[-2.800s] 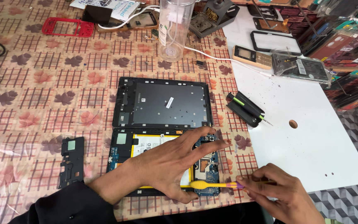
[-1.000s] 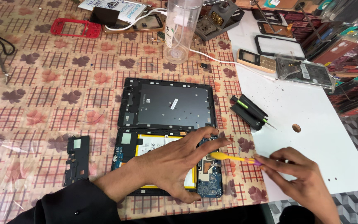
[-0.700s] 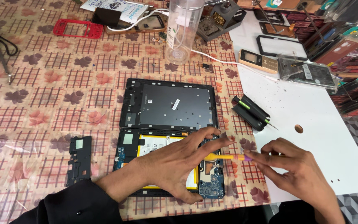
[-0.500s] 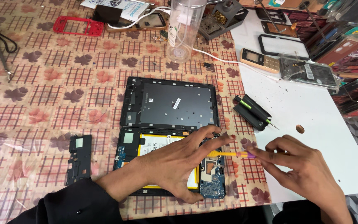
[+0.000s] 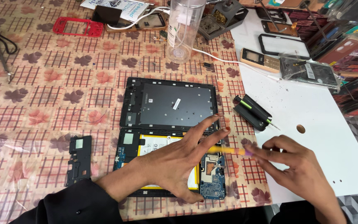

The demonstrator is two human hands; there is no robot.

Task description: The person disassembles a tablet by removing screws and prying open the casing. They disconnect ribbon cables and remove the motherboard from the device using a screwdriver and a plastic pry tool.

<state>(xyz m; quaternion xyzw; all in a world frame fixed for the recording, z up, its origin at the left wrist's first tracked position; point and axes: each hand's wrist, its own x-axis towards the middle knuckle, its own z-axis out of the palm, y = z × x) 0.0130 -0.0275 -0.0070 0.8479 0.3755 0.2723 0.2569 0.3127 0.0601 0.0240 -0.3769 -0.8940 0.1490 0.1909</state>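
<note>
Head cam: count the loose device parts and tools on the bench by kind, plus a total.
Opened tablet body under the left hand: 1
Tablet back cover: 1
Small black bracket: 1
Red phone frame: 1
Black phone frames: 2
Keypad phone: 1
Yellow tool in the right hand: 1
Black tool case: 1
Total: 9

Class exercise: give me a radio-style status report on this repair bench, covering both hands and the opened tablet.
Left hand flat on opened tablet. Right hand pinching yellow tool, tip blurred, over the circuit board. Back panel lies beyond, apart; nothing blocking.
</note>
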